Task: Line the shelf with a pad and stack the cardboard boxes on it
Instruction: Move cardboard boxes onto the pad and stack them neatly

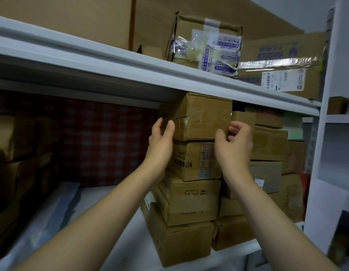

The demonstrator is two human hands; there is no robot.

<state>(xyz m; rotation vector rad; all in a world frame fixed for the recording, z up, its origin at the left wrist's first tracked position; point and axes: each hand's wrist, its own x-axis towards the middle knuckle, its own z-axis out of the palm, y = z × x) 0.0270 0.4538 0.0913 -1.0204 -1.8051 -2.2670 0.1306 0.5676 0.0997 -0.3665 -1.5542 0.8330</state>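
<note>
A white pad (118, 227) covers the middle shelf. On it stands a stack of several cardboard boxes, and the top box (201, 114) reaches almost to the underside of the upper shelf (130, 75). My left hand (161, 141) touches the top box's left front corner with straight fingers, the thumb on the front face. My right hand (235, 147) grips the box's lower right corner with curled fingers and thumb. Under it sits a box printed "Kinbata" (197, 163).
More brown boxes (267, 143) are stacked to the right, up against the white upright post (316, 163). Taped parcels (206, 45) sit on the upper shelf. A red checked sheet (103, 137) hangs behind. Dark boxes (13, 153) and a plastic-wrapped bundle (52, 214) lie at the left.
</note>
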